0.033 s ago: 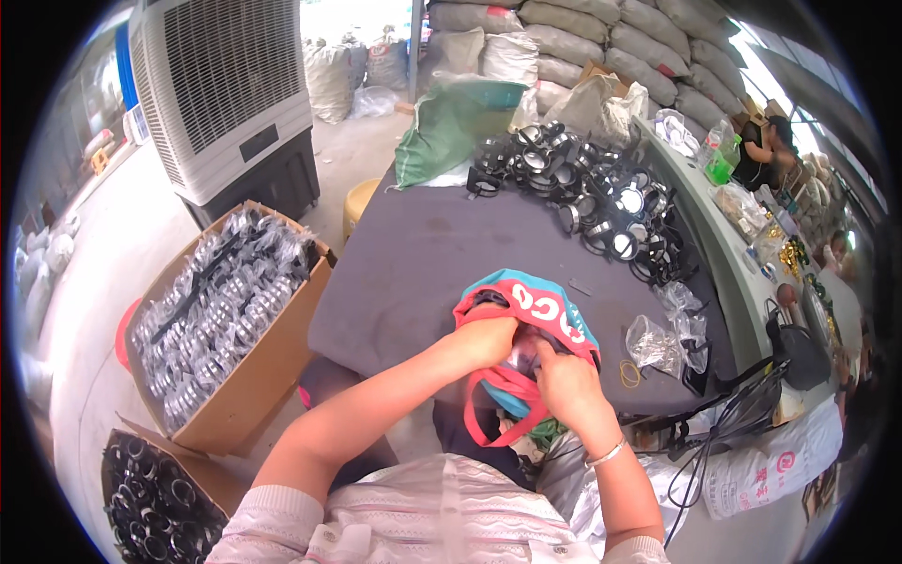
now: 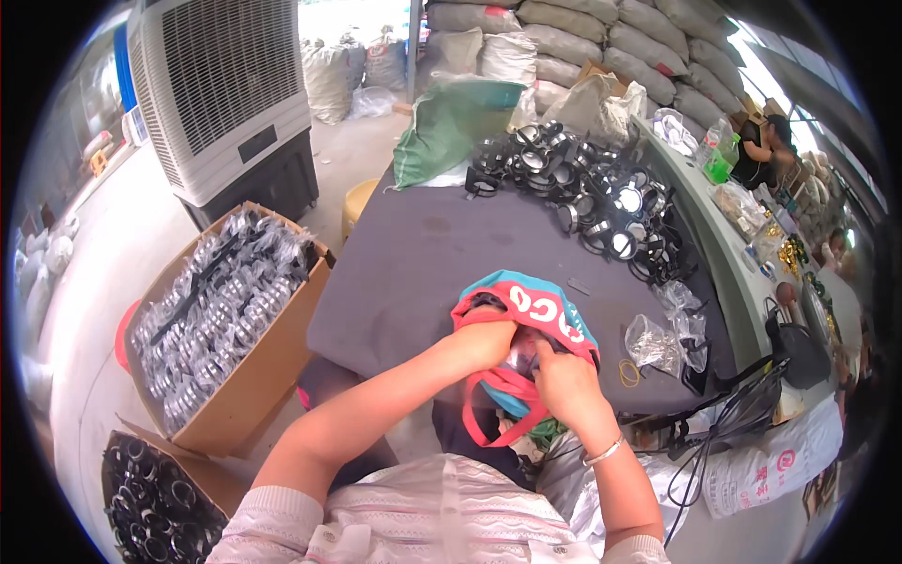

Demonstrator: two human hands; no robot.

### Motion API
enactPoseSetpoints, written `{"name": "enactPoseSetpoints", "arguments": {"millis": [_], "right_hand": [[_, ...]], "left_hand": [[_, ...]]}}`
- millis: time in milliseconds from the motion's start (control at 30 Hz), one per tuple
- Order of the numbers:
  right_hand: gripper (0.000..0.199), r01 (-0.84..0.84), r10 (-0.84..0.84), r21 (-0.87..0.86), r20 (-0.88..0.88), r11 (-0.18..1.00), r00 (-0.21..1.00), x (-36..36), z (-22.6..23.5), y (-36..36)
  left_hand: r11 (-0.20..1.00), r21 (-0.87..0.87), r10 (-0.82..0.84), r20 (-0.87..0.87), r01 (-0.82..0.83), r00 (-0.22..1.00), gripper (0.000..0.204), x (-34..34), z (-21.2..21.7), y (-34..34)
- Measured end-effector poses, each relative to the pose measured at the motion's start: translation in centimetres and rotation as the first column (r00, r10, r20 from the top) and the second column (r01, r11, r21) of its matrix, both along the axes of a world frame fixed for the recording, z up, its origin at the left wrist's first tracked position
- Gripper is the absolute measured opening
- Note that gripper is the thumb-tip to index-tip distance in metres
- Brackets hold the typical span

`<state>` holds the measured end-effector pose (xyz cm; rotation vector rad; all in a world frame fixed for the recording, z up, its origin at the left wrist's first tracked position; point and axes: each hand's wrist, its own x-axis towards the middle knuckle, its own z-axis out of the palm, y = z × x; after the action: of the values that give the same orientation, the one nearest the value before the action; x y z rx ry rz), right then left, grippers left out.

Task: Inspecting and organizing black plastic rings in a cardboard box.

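Your left hand (image 2: 489,336) reaches inside one teal-and-red bag (image 2: 526,310) at near edge of grey table (image 2: 423,254); grip hidden, cannot tell. Your right hand (image 2: 564,381) pinches bag's rim. Two cardboard boxes: (image 2: 272,376), (image 2: 202,475).

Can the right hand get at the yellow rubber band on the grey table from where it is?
Probably yes: the rubber band lies bare on the table just right of the right hand, nothing between them.

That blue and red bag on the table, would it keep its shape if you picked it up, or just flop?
Probably flop: the blue and red bag lies crumpled on the grey table, and its red handles droop over the edge. It looks like thin, light fabric. The left hand and right hand seem to bunch it easily.
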<state>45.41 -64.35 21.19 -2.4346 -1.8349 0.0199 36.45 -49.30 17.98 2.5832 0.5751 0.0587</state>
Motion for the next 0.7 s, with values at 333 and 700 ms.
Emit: {"name": "enactPoseSetpoints", "arguments": {"millis": [333,700], "right_hand": [[0.042,-0.102,0.114,-0.093,0.136,0.990,0.984,0.6,0.0,2.3],[0.028,-0.140,0.128,0.056,0.182,0.989,0.975,1.4,-2.4,3.4]], "left_hand": [[0.993,0.035,-0.116,0.127,0.112,0.985,0.044,0.1,-1.4,0.6],[0.988,-0.028,-0.157,-0.099,0.155,0.983,0.058,0.4,-0.3,1.5]]}}
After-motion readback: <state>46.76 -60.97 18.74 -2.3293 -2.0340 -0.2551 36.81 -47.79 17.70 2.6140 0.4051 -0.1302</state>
